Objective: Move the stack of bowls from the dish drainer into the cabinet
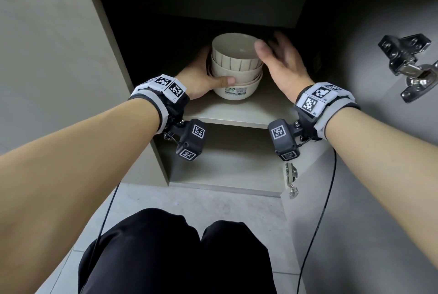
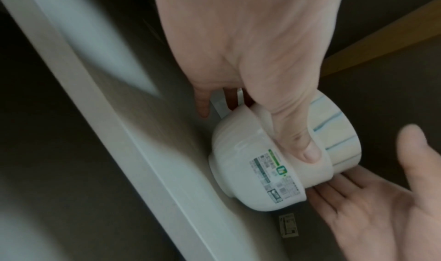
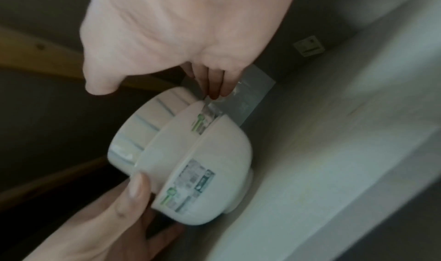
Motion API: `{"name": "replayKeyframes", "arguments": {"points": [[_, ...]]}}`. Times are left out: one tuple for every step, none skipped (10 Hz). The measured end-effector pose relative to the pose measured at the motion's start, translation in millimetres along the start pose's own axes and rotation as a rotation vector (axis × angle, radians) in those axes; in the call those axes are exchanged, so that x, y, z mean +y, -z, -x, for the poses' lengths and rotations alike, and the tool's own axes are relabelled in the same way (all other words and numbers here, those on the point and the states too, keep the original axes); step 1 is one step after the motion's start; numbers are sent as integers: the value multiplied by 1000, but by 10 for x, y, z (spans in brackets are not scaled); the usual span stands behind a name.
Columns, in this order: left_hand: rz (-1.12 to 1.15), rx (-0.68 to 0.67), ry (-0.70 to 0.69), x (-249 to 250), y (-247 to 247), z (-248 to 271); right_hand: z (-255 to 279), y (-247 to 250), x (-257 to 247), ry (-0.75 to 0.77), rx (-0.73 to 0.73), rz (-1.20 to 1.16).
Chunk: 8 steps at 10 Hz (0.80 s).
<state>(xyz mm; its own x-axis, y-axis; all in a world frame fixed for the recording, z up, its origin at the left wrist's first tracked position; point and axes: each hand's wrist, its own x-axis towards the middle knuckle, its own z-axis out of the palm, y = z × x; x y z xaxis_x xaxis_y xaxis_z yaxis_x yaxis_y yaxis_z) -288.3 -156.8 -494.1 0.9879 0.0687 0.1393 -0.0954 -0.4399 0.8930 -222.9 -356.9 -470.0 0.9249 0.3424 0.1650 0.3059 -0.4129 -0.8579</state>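
Observation:
A stack of several cream bowls (image 1: 234,66) stands upright on the cabinet shelf (image 1: 237,113), the top one ribbed, the bottom one with a printed label. My left hand (image 1: 201,79) grips the stack from the left, thumb across the front and fingers hidden behind. In the left wrist view the left hand's (image 2: 250,57) thumb presses the bowls (image 2: 269,174). My right hand (image 1: 279,59) is spread open just right of the stack, thumb clear of the rim. In the right wrist view its (image 3: 179,29) straight fingers reach behind the bowls (image 3: 195,157); contact is unclear.
The cabinet door stands open at the right, carrying a metal hinge (image 1: 407,61); a second hinge (image 1: 291,180) sits lower on the frame. The left cabinet wall (image 1: 111,32) is close to my left wrist. A lower compartment (image 1: 225,163) lies under the shelf. My knees (image 1: 177,246) are below.

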Motion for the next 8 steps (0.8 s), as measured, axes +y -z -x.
{"name": "replayKeyframes", "arguments": {"points": [[-41, 25, 22, -49, 23, 55, 53, 18, 155, 3, -50, 60], [-71, 57, 46, -78, 1, 65, 76, -28, 273, 34, -104, 110], [-84, 65, 73, -58, -18, 70, 50, -99, 346, 47, -91, 110], [-96, 81, 84, -47, -29, 70, 5, -141, 423, 30, -59, 112], [-114, 89, 86, -39, -26, 78, -31, -152, 455, 20, -54, 94], [-129, 97, 89, -22, -22, 92, -32, -160, 486, -12, -56, 103], [-108, 73, 88, -11, -25, 174, 67, -105, 460, -55, -65, 140], [-94, 66, 187, 75, 33, 242, 165, -70, 406, -99, 3, 51]]}}
